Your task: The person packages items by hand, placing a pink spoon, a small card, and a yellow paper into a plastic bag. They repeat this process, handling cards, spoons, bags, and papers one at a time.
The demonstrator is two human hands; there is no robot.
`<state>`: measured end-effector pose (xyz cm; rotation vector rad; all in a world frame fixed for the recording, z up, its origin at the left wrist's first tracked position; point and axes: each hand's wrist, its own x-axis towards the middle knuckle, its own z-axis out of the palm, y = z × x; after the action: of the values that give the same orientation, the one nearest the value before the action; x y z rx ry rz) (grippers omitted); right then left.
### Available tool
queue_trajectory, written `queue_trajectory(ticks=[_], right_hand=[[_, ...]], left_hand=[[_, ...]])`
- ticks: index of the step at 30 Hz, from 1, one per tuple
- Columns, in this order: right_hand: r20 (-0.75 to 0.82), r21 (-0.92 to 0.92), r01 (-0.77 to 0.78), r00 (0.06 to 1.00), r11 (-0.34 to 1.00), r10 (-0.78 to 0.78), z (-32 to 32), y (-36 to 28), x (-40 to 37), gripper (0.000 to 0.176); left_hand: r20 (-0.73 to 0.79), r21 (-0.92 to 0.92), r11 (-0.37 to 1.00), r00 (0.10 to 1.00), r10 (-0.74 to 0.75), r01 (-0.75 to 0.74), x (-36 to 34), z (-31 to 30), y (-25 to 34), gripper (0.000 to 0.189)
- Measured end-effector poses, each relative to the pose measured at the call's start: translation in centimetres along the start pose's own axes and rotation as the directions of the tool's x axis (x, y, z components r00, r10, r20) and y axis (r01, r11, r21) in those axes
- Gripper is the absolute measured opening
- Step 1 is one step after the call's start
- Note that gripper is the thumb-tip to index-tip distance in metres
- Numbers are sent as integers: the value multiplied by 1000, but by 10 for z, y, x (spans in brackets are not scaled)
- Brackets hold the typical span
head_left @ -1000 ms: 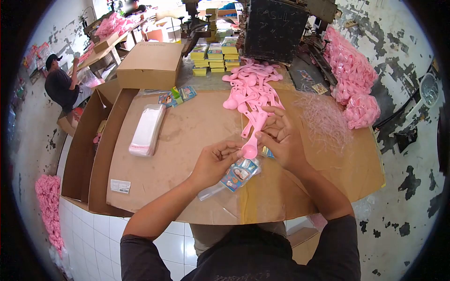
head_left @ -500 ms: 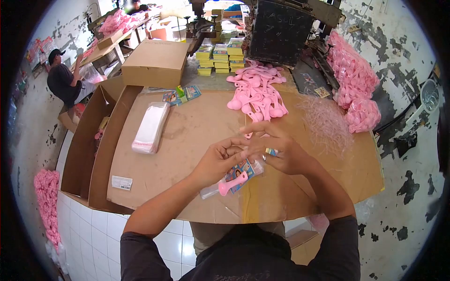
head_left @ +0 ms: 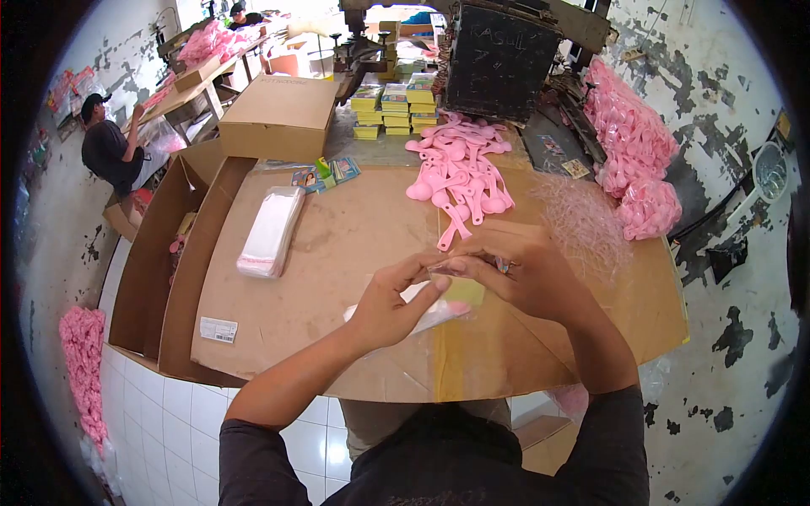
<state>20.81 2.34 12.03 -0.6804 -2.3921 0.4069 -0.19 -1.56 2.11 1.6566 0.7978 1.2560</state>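
My left hand (head_left: pixel 392 308) is pinched, thumb and fingers meeting beside my right hand (head_left: pixel 519 270). The right fingers are curled, with a small multicoloured item at them. Between the fingertips is something small and shiny, too hidden to name. Just below them shows a pale yellow card (head_left: pixel 464 292), partly covered by the hands. Under the left hand a clear and white plastic bag (head_left: pixel 434 314) lies on the cardboard, with a pink part at its right end. Pink spoons (head_left: pixel 460 173) lie in a heap beyond my hands.
A stack of clear bags (head_left: pixel 272 232) lies at left, near cards with a green item (head_left: pixel 325 173). Behind are a closed carton (head_left: pixel 278 114) and card stacks (head_left: pixel 395 105). Pink bundles (head_left: pixel 629 126) and plastic strands (head_left: pixel 582 219) are at right. A person (head_left: pixel 110 148) sits far left.
The card's blue printed face and the pink spoon on it no longer show; a yellow surface and white bag show there now. My hands have closed in together.
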Motion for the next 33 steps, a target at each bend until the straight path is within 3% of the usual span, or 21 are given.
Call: queue_trajectory(ticks=[2,5,8,14,18,20,21,24,27,30,32,33], right_hand=[[5,0,14,1000,1000,-14,4,0,-2,13],[34,20,6,999,1000,-7,7,-1,-3,14],[10,76,35,999,997,-36,12,3,-3,13],[-76,88,-97,992,991,104,12,5,-4,14],[-191,82,-119,973,990,133,18,8,-7,13],[-267,-50,-7,964,999,-7,18,8,-3,14],[-298,-120,47,951,992,-81,18,8,-1,15],[-158,-368,194,951,909,-267,15,0,-3,19],[-144,-450,193,948,872,-284,26,0,-5,20],[-50,-632,274,919,725,-391,30,3,-7,17],[-101,-544,215,943,811,-318,30,6,-7,17],[-126,-497,181,952,849,-277,30,9,-6,18]], left_hand=[[-19,19,991,992,-128,129,1,-3,2,30],[-22,-88,987,990,-139,137,0,-1,2,27],[9,-197,948,967,-254,251,0,-1,7,22],[31,-330,937,994,-106,110,3,7,7,24],[7,-256,958,991,-131,128,3,7,8,27],[-10,-258,961,995,-102,96,5,5,4,28],[-35,-208,975,996,-83,74,5,5,4,28],[-99,-6,1000,995,-17,16,2,6,4,28],[-110,270,962,991,73,-41,-2,6,0,32],[-30,481,872,993,116,-87,-2,5,4,34],[58,617,784,997,46,-72,-4,4,10,32],[38,543,838,998,50,-63,-2,5,14,32]])
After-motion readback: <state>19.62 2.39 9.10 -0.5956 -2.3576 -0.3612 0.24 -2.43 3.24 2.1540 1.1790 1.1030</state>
